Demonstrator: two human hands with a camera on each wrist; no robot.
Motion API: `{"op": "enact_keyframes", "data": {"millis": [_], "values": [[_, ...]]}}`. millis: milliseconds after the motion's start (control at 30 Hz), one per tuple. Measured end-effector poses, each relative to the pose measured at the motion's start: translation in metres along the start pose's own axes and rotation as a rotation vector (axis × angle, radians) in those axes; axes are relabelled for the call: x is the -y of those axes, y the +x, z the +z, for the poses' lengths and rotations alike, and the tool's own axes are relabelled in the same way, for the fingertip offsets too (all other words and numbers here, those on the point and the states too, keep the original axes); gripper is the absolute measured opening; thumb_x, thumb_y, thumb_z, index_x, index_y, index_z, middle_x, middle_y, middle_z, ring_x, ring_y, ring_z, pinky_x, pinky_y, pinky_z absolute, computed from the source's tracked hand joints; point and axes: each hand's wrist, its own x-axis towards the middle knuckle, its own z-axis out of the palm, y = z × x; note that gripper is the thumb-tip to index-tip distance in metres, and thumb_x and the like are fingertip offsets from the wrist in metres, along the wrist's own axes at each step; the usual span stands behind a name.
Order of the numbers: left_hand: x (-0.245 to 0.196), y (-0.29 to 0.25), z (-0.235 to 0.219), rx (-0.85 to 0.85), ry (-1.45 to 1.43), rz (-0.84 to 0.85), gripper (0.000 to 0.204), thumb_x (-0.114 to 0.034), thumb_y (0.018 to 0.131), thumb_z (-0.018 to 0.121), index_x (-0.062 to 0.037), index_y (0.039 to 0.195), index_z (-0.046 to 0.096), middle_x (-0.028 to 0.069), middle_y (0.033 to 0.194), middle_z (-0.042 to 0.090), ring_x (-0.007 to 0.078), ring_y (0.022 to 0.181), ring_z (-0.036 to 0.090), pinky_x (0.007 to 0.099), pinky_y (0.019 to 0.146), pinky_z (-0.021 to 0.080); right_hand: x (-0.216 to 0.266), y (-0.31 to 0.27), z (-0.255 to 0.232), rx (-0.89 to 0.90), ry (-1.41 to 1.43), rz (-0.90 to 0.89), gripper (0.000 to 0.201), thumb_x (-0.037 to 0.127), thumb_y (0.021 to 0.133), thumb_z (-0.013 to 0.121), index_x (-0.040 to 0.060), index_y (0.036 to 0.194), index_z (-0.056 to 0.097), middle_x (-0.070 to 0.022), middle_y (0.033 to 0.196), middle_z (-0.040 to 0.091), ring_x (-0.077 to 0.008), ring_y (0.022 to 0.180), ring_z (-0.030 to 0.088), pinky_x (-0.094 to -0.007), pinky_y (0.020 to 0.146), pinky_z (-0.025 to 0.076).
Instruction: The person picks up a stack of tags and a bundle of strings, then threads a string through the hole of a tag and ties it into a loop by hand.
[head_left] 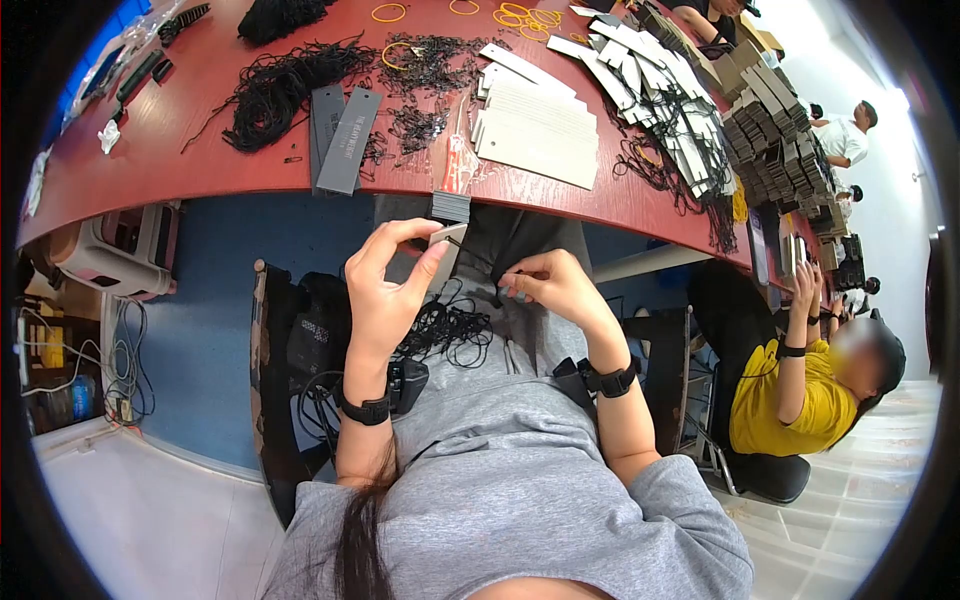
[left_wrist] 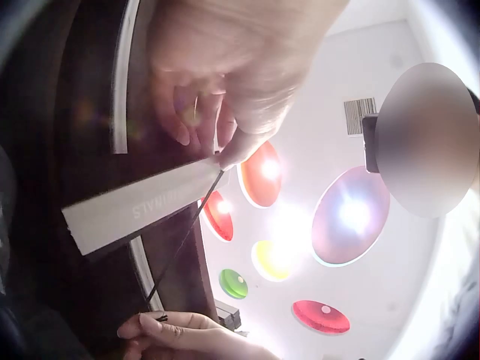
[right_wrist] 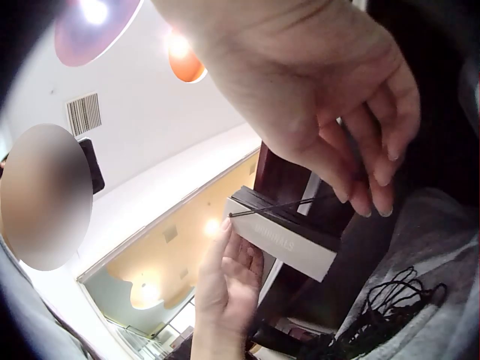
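My left hand [head_left: 385, 285] holds a small stack of card hang tags [right_wrist: 289, 251] by one end, between thumb and fingers. The top tag is pale with faint lettering, and dark edges show behind it in the right wrist view. A black cord [left_wrist: 184, 240] runs taut from the held end of the tags to my right hand [head_left: 562, 285], which pinches it between thumb and fingertips. Below the hands, a tangle of black cords [head_left: 450, 335] lies on the grey-clothed lap.
The red table [head_left: 200, 170] bears two dark tags [head_left: 350, 140], fanned pale tags [head_left: 535, 140], black cord bundles [head_left: 280, 95] and yellow rings [head_left: 520, 18]. Corded white tags [head_left: 660, 100] and stacked tags [head_left: 780, 130] lie right. A person in yellow [head_left: 800, 390] sits at the right.
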Motion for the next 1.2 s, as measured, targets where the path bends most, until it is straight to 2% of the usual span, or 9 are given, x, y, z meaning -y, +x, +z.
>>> {"op": "enact_keyframes", "data": {"millis": [100,167,367,433,567,633,667,967,1200], "values": [[-0.001,0.001,-0.006,0.047,0.094,0.090,0.014,0.004,0.076,0.070,-0.0037,0.087,0.066,0.0062,0.082,0.066,0.0139,0.075,0.061,0.0262,0.071,0.046,0.000,0.000,0.003,0.032,0.032,-0.026,0.019,0.017,0.081,0.067,0.0003,0.088,0.073,-0.0067,0.069,0.069,-0.0096,0.064,0.062,-0.0258,0.060,0.048],[-0.004,0.006,-0.013,0.190,0.407,0.416,0.019,0.006,0.071,0.068,-0.0046,0.087,0.067,0.0062,0.076,0.065,0.0196,0.073,0.062,0.0319,0.075,0.045,0.000,0.000,0.002,0.112,0.048,-0.067,0.017,0.013,0.084,0.066,-0.0008,0.090,0.072,-0.0059,0.072,0.069,-0.0086,0.066,0.062,-0.0247,0.061,0.048],[-0.016,-0.011,-0.014,0.578,0.625,0.195,0.020,0.000,0.074,0.064,-0.0066,0.093,0.069,0.0046,0.084,0.065,0.0239,0.082,0.059,0.0352,0.087,0.038,0.024,-0.016,-0.007,0.436,0.169,-0.334,0.013,0.007,0.088,0.064,-0.0038,0.091,0.070,-0.0064,0.081,0.069,-0.0083,0.071,0.061,-0.0239,0.062,0.048],[-0.019,-0.012,-0.014,0.652,0.476,0.072,0.014,-0.005,0.079,0.066,-0.0049,0.093,0.069,0.0059,0.085,0.065,0.0256,0.084,0.059,0.0367,0.087,0.039,0.041,-0.024,-0.008,0.266,0.484,-0.210,0.017,0.011,0.089,0.064,-0.0043,0.094,0.069,-0.0081,0.076,0.068,-0.0084,0.065,0.060,-0.0233,0.062,0.048],[-0.009,-0.013,-0.010,0.584,0.304,0.013,0.014,-0.013,0.083,0.068,-0.0025,0.092,0.068,0.0076,0.082,0.065,0.0219,0.080,0.062,0.0348,0.078,0.044,0.053,-0.006,0.006,-0.084,0.106,-0.516,0.013,0.009,0.087,0.063,-0.0010,0.094,0.068,-0.0086,0.077,0.065,-0.0118,0.065,0.059,-0.0252,0.057,0.045],[-0.002,-0.004,-0.014,0.655,0.142,-0.303,0.018,-0.017,0.085,0.068,-0.0003,0.091,0.066,0.0095,0.077,0.064,0.0147,0.074,0.063,0.0308,0.066,0.047,0.061,0.002,0.014,-0.102,0.048,-0.545,0.013,0.007,0.089,0.062,-0.0037,0.095,0.067,-0.0048,0.078,0.064,-0.0088,0.068,0.058,-0.0228,0.059,0.046],[0.007,-0.006,-0.015,0.623,0.131,-0.150,0.019,-0.017,0.088,0.065,0.0017,0.087,0.064,0.0086,0.072,0.063,0.0102,0.067,0.061,0.0264,0.060,0.046,0.062,0.005,0.017,-0.145,0.052,-0.569,0.014,0.009,0.088,0.063,-0.0018,0.095,0.068,-0.0075,0.078,0.064,-0.0124,0.067,0.059,-0.0249,0.058,0.045],[0.003,-0.004,-0.023,0.596,-0.017,-0.249,0.021,-0.018,0.090,0.063,0.0031,0.084,0.063,0.0054,0.071,0.062,0.0100,0.065,0.055,0.0252,0.060,0.044,0.074,0.006,0.020,0.062,0.454,-0.297,0.019,0.015,0.093,0.062,-0.0015,0.099,0.069,-0.0027,0.084,0.067,-0.0030,0.070,0.055,-0.0187,0.060,0.045],[0.002,-0.004,-0.026,0.613,0.008,-0.271,0.017,-0.014,0.087,0.066,0.0034,0.086,0.062,0.0085,0.072,0.060,0.0125,0.066,0.057,0.0283,0.061,0.045,0.070,0.008,0.026,0.005,0.431,-0.346,0.015,0.011,0.087,0.065,-0.0021,0.092,0.069,-0.0043,0.084,0.068,-0.0059,0.076,0.059,-0.0205,0.061,0.047]]}}
